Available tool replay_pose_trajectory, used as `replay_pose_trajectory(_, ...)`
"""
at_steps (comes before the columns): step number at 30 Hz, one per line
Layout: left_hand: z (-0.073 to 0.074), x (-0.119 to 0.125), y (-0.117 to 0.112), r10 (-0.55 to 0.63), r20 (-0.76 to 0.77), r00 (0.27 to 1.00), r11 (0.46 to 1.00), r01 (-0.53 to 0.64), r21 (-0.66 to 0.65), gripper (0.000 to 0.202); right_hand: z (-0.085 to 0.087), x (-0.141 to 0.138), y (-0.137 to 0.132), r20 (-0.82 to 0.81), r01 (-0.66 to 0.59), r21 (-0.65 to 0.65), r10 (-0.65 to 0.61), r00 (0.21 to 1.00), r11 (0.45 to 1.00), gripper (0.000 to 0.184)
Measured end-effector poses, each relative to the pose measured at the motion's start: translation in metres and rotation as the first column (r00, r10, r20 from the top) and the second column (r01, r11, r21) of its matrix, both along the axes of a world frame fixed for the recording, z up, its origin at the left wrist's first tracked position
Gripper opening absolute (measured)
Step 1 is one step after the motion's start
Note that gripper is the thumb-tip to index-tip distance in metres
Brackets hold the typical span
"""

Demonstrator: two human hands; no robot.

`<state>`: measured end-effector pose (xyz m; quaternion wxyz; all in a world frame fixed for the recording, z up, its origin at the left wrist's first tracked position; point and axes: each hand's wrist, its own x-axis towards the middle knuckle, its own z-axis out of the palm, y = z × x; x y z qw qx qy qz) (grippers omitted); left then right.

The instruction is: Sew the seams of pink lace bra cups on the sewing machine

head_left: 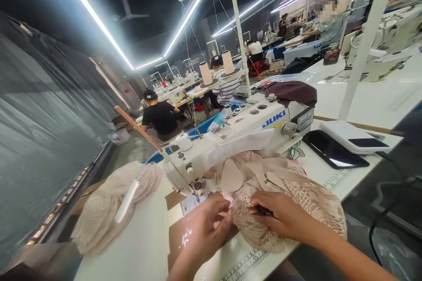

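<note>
Beige lace fabric (257,228) lies bunched on the machine table, in front of and under the arm of a white sewing machine (244,123). My left hand (211,219) is closed at the fabric's left edge, just in front of the needle area, with thumb and fingertips pinching it. My right hand (280,215) rests over the lace and is closed around a small dark tool that looks like thread snips (262,211). Its blades are mostly hidden by my fingers and the fabric.
A heap of beige fabric (115,202) lies left of the machine, near a lit lamp (127,202). At the right are a dark tablet (332,149) and a white device (354,136). A thread stand (239,30) rises behind. Several people sit at machines farther back.
</note>
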<state>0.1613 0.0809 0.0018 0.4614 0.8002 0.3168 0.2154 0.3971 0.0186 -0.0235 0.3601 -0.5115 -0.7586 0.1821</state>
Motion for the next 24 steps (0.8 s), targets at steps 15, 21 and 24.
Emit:
replay_pose_trajectory(15,-0.027,0.107,0.100,0.511,-0.034,0.859,0.818,-0.474,0.327,0.016,-0.007,0.011,0.053,0.374,0.169,-0.103,-0.119,0.920,0.980,0.041)
replay_pose_trajectory(21,-0.014,0.109,0.070,0.384,-0.112,0.917,0.828,-0.288,0.482,0.013,-0.011,0.022,0.051,0.366,0.268,-0.117,-0.209,0.907,0.956,0.034)
replay_pose_trajectory(24,-0.010,0.102,0.063,0.412,-0.229,0.882,0.819,-0.248,0.518,0.013,-0.012,0.022,0.050,0.363,0.291,-0.128,-0.228,0.903,0.948,0.029)
